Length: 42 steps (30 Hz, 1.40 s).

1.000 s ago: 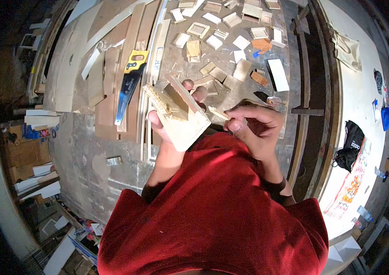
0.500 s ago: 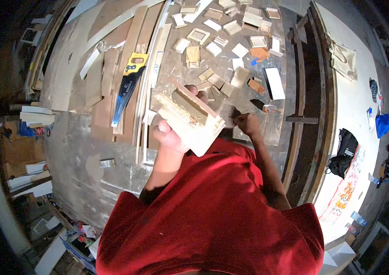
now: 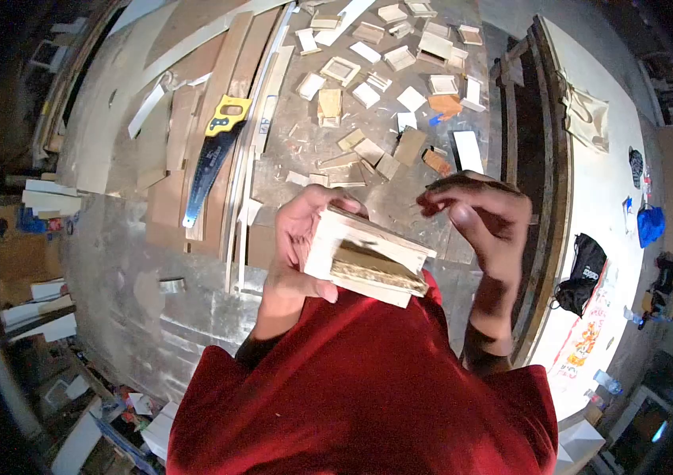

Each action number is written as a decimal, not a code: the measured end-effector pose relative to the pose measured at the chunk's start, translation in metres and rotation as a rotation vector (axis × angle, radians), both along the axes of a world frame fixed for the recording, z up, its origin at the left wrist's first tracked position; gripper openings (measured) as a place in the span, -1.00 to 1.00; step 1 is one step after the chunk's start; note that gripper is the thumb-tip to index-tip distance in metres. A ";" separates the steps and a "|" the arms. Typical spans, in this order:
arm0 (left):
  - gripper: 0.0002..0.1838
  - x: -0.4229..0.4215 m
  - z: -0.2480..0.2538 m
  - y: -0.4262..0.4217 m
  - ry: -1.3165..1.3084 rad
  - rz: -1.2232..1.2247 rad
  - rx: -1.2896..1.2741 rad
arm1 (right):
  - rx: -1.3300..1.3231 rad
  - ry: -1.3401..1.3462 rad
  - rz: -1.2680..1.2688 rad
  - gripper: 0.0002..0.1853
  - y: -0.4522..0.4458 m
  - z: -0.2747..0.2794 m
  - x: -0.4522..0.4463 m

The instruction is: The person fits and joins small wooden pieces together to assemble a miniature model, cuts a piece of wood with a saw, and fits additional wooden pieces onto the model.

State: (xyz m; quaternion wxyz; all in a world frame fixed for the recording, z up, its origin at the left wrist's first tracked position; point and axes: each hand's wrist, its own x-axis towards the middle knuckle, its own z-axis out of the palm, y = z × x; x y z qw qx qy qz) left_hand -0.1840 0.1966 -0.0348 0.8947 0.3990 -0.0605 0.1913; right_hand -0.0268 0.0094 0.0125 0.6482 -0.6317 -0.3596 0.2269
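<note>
My left hand (image 3: 302, 245) is wrapped round a small wooden box (image 3: 376, 265) and holds it tilted in front of my red shirt. One side of the box faces up and shows a hollow with a rough, splintery strip along its lower edge. To the right of the box, my right hand (image 3: 488, 212) is raised with its fingers bent and its thumb apart. I see nothing between them, though shadow darkens the fingertips. Several small wooden pieces (image 3: 369, 150) lie on the worktable beyond my hands.
A handsaw (image 3: 215, 158) with a yellow handle rests on long boards at the left. Many small wooden boxes (image 3: 341, 70) are spread over the far worktable. At the right, a pale bench (image 3: 564, 261) bears a black bag (image 3: 578, 273) and a cloth bag (image 3: 587, 119).
My left hand has turned the box so its hollow side faces me and brought it lower and to the right. My right hand has risen and moved right, with its fingers loosened.
</note>
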 end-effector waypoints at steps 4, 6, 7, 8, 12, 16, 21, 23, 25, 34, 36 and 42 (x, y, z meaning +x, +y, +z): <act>-0.06 -0.002 -0.003 0.000 -0.010 -0.027 0.005 | -0.065 -0.055 0.175 -0.77 0.009 0.049 -0.002; -0.08 -0.004 0.002 0.002 -0.003 -0.031 -0.005 | -0.064 -0.094 0.204 -0.78 0.017 0.052 0.001; -0.10 -0.004 0.008 0.001 0.043 -0.013 0.047 | -0.054 -0.129 0.229 -0.80 0.021 0.053 0.002; -0.12 -0.004 0.011 0.001 0.090 0.005 0.100 | -0.071 -0.131 0.254 -0.80 0.024 0.056 0.006; -0.13 -0.001 0.013 0.000 0.066 0.139 0.191 | -0.089 -0.278 0.356 -0.78 0.038 0.058 0.017; 0.12 -0.006 0.010 0.006 0.106 0.073 0.381 | -0.103 -0.399 0.381 -0.80 0.044 0.059 0.021; -0.13 0.002 0.010 0.002 0.012 0.205 0.172 | -0.137 -0.395 0.375 -0.83 0.045 0.056 0.022; -0.07 0.002 0.012 0.012 -0.031 0.153 0.456 | -0.149 -0.414 0.368 -0.83 0.044 0.056 0.023; -0.05 0.003 0.011 0.012 -0.078 0.147 0.504 | -0.158 -0.413 0.353 -0.84 0.044 0.057 0.022; 0.01 0.011 -0.004 0.006 -0.205 0.192 0.298 | -0.146 -0.443 0.387 -0.84 0.045 0.055 0.026; 0.08 0.010 -0.002 0.014 -0.200 0.146 0.461 | -0.136 -0.441 0.396 -0.86 0.046 0.055 0.026; 0.14 0.006 -0.009 0.010 -0.168 0.163 0.477 | -0.121 -0.440 0.387 -0.78 0.047 0.050 0.026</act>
